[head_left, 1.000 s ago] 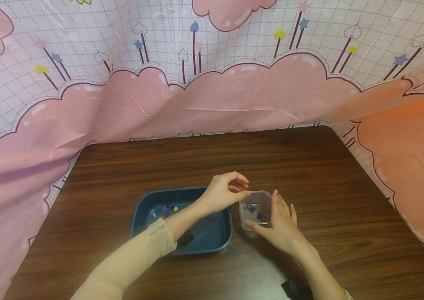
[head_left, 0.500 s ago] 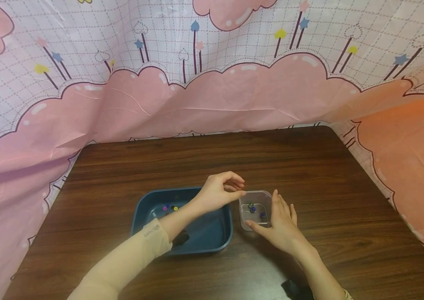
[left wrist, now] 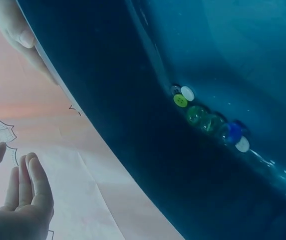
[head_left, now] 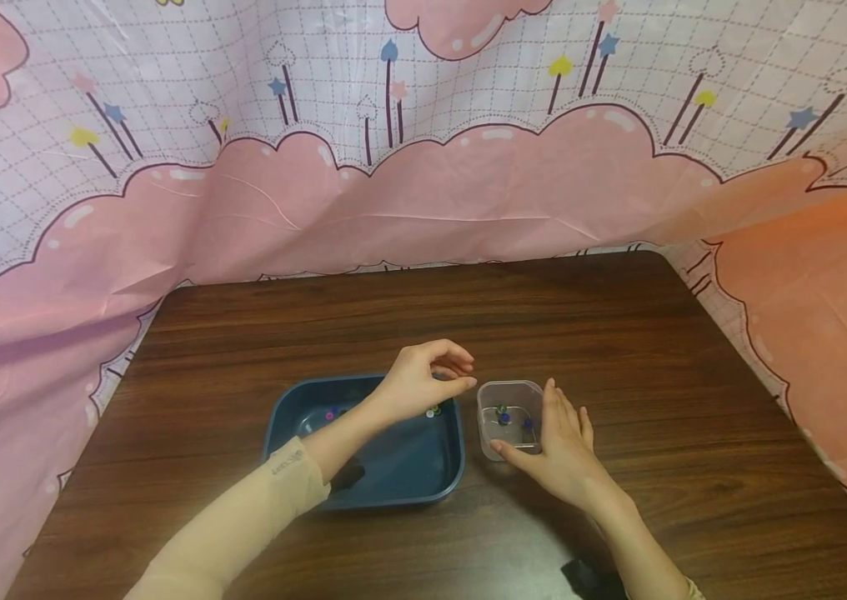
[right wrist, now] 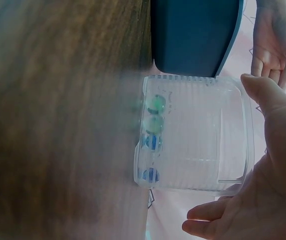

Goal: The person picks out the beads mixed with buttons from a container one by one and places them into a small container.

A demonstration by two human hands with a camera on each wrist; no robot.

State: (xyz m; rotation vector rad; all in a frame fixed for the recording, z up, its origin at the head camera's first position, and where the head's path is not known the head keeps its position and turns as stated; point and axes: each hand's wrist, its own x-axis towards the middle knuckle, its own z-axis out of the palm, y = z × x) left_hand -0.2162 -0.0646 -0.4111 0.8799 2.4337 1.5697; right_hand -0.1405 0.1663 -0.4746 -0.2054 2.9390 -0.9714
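My left hand [head_left: 427,379] hovers over the back right part of a dark blue plastic tub [head_left: 393,483]. Its fingers are loosely bent, with the thumb apart and nothing visible between them. A small clear plastic container [head_left: 512,392] stands to the right of the tub. My right hand [head_left: 562,458] holds that container by its side, the thumb on the near rim and the fingers along the right wall. Green marbles [right wrist: 155,105] and blue marbles [right wrist: 151,174] lie on its bottom. Inside the tub, the left wrist view shows a yellow-green button [left wrist: 180,100], white buttons [left wrist: 187,93], green marbles [left wrist: 197,115] and a blue marble [left wrist: 232,133].
Both containers stand on a dark wood-grain table [head_left: 303,325]. A pink button [head_left: 329,415] lies at the tub's back left. A small black object [head_left: 584,575] is near the right forearm. A patterned cloth [head_left: 423,208] hangs behind the table.
My left hand has moved left, away from the clear container and over the tub. A blue marble in the container has rolled slightly right and back. My right hand stays in place.
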